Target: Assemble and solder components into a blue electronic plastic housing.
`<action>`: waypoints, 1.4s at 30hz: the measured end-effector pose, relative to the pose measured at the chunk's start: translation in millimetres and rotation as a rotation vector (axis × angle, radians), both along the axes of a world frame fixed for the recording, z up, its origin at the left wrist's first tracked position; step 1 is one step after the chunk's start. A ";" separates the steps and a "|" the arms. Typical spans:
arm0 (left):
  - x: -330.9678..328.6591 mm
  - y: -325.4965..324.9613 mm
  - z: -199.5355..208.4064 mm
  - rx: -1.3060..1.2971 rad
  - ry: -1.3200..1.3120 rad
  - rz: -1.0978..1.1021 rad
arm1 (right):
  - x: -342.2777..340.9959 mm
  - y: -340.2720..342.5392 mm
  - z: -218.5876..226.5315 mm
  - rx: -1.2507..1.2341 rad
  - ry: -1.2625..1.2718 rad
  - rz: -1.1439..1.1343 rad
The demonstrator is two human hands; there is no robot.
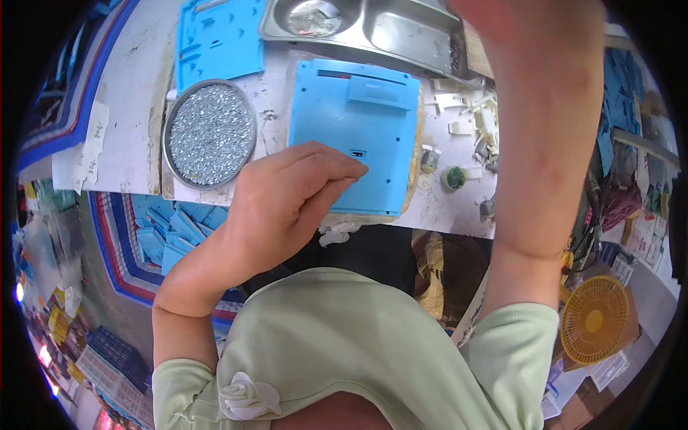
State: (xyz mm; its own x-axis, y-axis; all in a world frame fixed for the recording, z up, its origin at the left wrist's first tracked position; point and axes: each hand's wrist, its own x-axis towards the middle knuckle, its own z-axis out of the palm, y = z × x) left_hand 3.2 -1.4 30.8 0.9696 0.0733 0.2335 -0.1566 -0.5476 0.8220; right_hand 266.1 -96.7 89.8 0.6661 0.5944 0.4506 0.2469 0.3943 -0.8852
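Observation:
A flat blue plastic panel (340, 118) lies on a padded base in front of me, with a raised block near its far edge and small holes along its sides. Over its near left part is my left hand (287, 197), thumb and fingers pinched together beside a small rectangular slot (357, 154). Whatever the pinch may hold is too small or hidden to see. My right arm reaches far forward on the right, and my right hand (534, 18) is smeared and cut off by the top edge. Left of the panel stands a round dish (211, 132) full of small silvery metal pieces, probably screws.
A second blue panel (218, 39) lies at the far left, beside a steel tray (412, 39) with compartments. White plastic parts (462, 127) and a small green-topped round piece (453, 178) lie right of the panel. More blue pieces (172, 229) fill a striped bag below left.

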 end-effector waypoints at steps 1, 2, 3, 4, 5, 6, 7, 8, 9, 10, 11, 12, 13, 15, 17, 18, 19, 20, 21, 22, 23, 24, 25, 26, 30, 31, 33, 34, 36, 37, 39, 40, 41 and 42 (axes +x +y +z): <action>-1.0 -0.1 1.1 -0.065 0.003 0.016 | -12.6 -15.1 0.3 0.009 0.044 0.025; -2.0 -0.8 0.5 -0.065 -0.022 0.010 | -28.2 -32.7 0.2 0.027 0.092 0.071; -2.2 -1.0 -1.4 -0.059 -0.045 0.008 | -46.6 -49.5 1.2 0.055 0.138 0.138; -1.9 0.4 -4.1 -0.052 -0.068 0.006 | -66.9 -62.8 2.9 0.079 0.178 0.213; -3.9 2.2 -8.9 -0.005 -0.090 0.005 | -85.4 -70.6 2.7 0.102 0.217 0.301; -4.6 2.8 -11.5 0.003 -0.109 0.002 | -101.6 -75.0 4.1 0.108 0.224 0.354; -5.4 2.7 -12.9 0.014 -0.128 -0.001 | -113.2 -76.4 5.5 0.112 0.228 0.406; -6.3 2.6 -13.6 0.025 -0.147 -0.005 | -121.5 -75.9 7.1 0.104 0.223 0.414; -7.3 2.3 -13.7 0.022 -0.147 -0.006 | -127.9 -75.4 10.2 0.088 0.216 0.408; -7.6 1.7 -13.1 0.018 -0.151 -0.009 | -131.4 -75.4 11.9 0.064 0.207 0.398; -8.1 1.4 -12.8 0.014 -0.155 -0.013 | -135.2 -75.7 13.5 0.042 0.201 0.387; -9.0 1.2 -13.0 0.011 -0.152 -0.012 | -137.5 -75.1 15.4 0.019 0.206 0.387; -9.8 2.0 -13.6 0.011 -0.147 -0.009 | -138.5 -73.2 16.9 -0.002 0.212 0.390; -10.5 2.6 -15.1 0.005 -0.156 0.002 | -139.6 -69.3 19.7 -0.042 0.224 0.402; -11.9 3.9 -16.0 0.008 -0.168 0.022 | -141.4 -64.3 18.2 -0.050 0.229 0.414; -11.8 4.0 -16.2 0.038 -0.175 0.022 | -141.4 -63.7 17.0 -0.046 0.223 0.415; -11.1 4.8 -16.2 0.070 -0.181 0.019 | -142.8 -62.3 14.9 -0.034 0.218 0.402; -10.8 5.5 -16.1 0.103 -0.187 0.016 | -143.9 -61.0 13.0 -0.024 0.213 0.390; -10.7 5.5 -15.8 0.122 -0.174 0.006 | -146.2 -60.2 10.7 -0.011 0.209 0.364; -11.0 5.2 -15.9 0.142 -0.164 -0.004 | -146.8 -61.1 9.9 0.002 0.211 0.350; -12.4 6.9 -15.6 0.161 -0.153 -0.015 | -147.5 -61.9 9.1 0.014 0.214 0.336; -13.9 13.5 -12.8 0.197 -0.144 0.027 | -148.0 -62.8 8.8 0.025 0.216 0.322; -14.2 23.1 -8.1 0.227 -0.135 0.064 | -144.8 -67.8 6.6 0.040 0.209 0.307; -15.1 33.1 -5.2 0.257 -0.125 0.103 | -139.1 -74.7 6.5 0.040 0.200 0.305; -37.4 100.6 -27.7 0.662 0.106 0.323 | -118.3 -96.8 6.7 0.027 0.160 0.330; -42.3 103.0 -30.7 0.627 0.101 0.308 | -114.2 -101.3 6.2 0.018 0.148 0.334; -41.6 106.3 -37.9 0.558 0.072 0.265 | -113.3 -104.4 5.9 0.001 0.151 0.302; -40.7 107.5 -40.7 0.526 0.043 0.297 | -113.9 -103.3 6.1 -0.008 0.146 0.299; -33.9 106.3 -42.3 0.458 -0.014 0.358 | -115.8 -104.3 7.2 -0.024 0.136 0.279; -31.2 107.5 -41.7 0.506 -0.018 0.375 | -115.7 -103.5 6.6 -0.029 0.123 0.281; -23.8 106.6 -40.6 0.602 -0.027 0.412 | -113.4 -106.6 5.1 -0.029 0.108 0.286; -21.4 105.1 -38.3 0.572 -0.012 0.393 | -113.3 -107.2 3.3 -0.025 0.104 0.292; -18.0 102.4 -35.6 0.543 0.002 0.374 | -113.0 -107.6 1.8 -0.022 0.101 0.288; -14.4 99.5 -33.0 0.514 0.017 0.355 | -112.2 -108.5 0.9 -0.018 0.097 0.287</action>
